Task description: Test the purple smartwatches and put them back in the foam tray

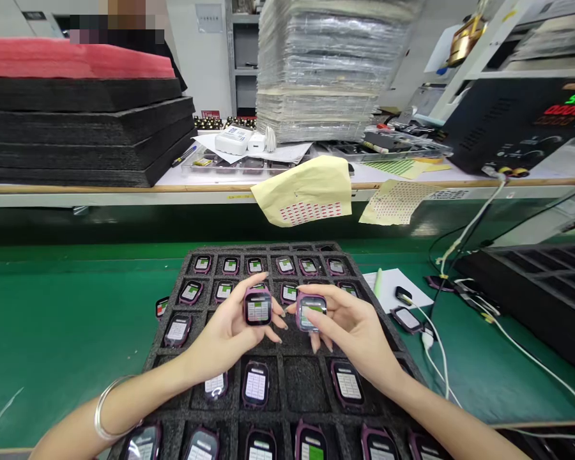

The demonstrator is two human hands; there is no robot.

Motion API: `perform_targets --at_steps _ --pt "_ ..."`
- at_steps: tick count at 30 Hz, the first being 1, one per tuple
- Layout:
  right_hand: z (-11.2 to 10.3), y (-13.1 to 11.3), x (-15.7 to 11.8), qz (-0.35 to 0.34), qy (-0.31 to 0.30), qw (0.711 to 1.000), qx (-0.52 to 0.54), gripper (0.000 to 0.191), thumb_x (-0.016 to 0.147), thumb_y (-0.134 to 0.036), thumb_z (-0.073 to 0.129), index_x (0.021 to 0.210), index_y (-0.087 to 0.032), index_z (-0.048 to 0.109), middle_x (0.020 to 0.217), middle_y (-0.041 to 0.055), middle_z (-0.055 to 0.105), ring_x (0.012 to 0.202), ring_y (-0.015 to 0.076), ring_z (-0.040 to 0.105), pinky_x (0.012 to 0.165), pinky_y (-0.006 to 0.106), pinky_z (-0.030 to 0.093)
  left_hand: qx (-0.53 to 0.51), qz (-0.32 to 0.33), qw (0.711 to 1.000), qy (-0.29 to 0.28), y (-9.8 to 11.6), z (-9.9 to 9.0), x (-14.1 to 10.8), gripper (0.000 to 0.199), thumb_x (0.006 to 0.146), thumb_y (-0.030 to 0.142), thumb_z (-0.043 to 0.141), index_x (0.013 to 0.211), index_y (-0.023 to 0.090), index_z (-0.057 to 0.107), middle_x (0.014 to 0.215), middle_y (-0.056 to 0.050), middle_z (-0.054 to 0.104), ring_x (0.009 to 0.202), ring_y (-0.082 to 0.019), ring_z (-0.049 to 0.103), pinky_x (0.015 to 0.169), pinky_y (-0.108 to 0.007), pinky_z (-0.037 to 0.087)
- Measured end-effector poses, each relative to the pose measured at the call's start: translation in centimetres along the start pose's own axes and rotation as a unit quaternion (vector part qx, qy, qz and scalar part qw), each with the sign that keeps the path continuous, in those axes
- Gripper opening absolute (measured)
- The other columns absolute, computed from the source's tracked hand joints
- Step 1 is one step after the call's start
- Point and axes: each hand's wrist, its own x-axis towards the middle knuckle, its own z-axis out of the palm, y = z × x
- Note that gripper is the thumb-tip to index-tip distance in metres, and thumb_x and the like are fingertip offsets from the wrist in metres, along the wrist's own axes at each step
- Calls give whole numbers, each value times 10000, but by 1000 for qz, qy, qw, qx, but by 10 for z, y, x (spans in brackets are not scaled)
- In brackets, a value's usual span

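Two square-faced watches in glossy purple cases are held side by side and apart, a left watch (257, 310) and a right watch (309, 301), each lit screen showing a pale grid and some green. From where I stand, the left hand (232, 322) has its grip curled around the first, index finger along the top edge and thumb at the lower one, spread only as far as the case demands. The right hand (357, 326) pinches the second, its grip narrow, the thumb across the front of the glass and the fingers behind.

Under both grips lies a black foam tray (306, 386) with square compartments, many holding more purple-cased watches (255, 384). Behind the left grip, a silver bangle (98, 412) circles the wrist. The green tabletop (67, 319) stretches out to either side. Right of the right grip are a white paper sheet (388, 287) and a white plug (428, 338) on its cable. Beyond the grips, a raised shelf (191, 191) bears black foam slabs (76, 131) to the left, tall stacked plastic trays (330, 70) straight ahead, and a black power supply (498, 115) far right.
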Motion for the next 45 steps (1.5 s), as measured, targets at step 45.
perform_targets --at_steps 45 --pt "-6 7 -4 16 -135 987 87 462 845 -155 634 1288 -229 523 1079 102 649 712 172 675 510 203 519 46 -2 998 49 -3 -5 4 424 864 197 571 1262 137 438 822 -51 610 718 -149 613 561 -239 549"
